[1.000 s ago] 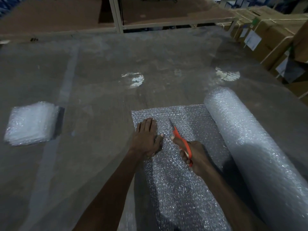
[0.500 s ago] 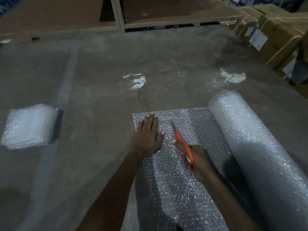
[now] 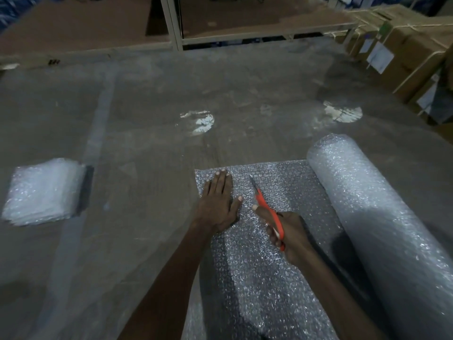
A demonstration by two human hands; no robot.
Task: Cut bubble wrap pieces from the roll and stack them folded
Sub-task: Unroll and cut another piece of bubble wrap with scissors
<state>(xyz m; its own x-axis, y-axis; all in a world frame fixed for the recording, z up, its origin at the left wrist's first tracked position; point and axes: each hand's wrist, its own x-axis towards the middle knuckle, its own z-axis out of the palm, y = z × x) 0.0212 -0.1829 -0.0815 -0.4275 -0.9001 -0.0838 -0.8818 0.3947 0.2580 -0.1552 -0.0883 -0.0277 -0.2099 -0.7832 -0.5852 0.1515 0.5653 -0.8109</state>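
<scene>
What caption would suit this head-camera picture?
Left hand flattens unrolled bubble wrap while right hand cuts it with orange scissors.

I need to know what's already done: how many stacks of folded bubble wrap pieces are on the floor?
1. A single pale stack of folded bubble wrap pieces lies on the grey concrete floor at far left, apart from the unrolled sheet. Others may lie outside the view.

scissors (image 3: 269,214): orange handles | bubble wrap (image 3: 269,278): clear, dotted | floor (image 3: 159,106): grey
</scene>
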